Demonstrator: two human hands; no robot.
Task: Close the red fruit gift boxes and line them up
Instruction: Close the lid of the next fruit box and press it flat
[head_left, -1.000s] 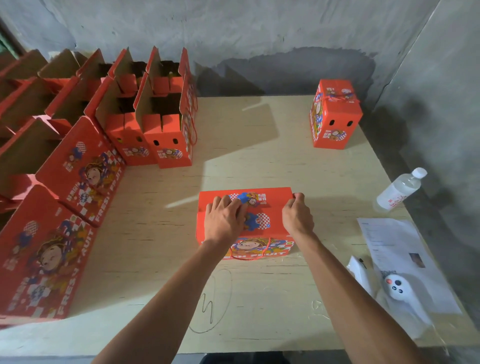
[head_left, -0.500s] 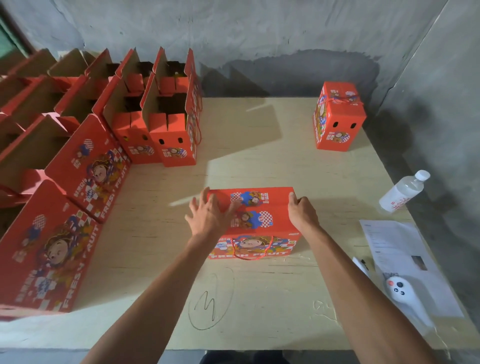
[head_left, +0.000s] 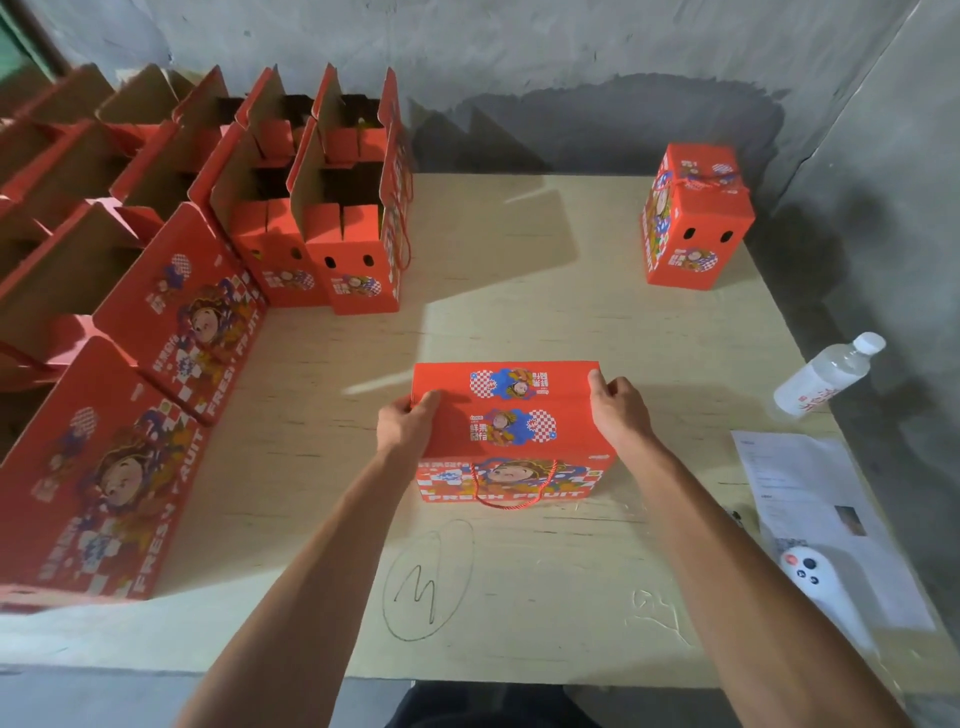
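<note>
Hands — left hand (head_left: 408, 423), right hand (head_left: 618, 410) — around closed red box (head_left: 511, 415) ends.

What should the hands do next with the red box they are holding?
Probably lift the closed box and carry it toward the other closed box at the table's far right. The left hand and right hand grip its two ends, its top looks shut, and the open boxes stand far left.
</note>
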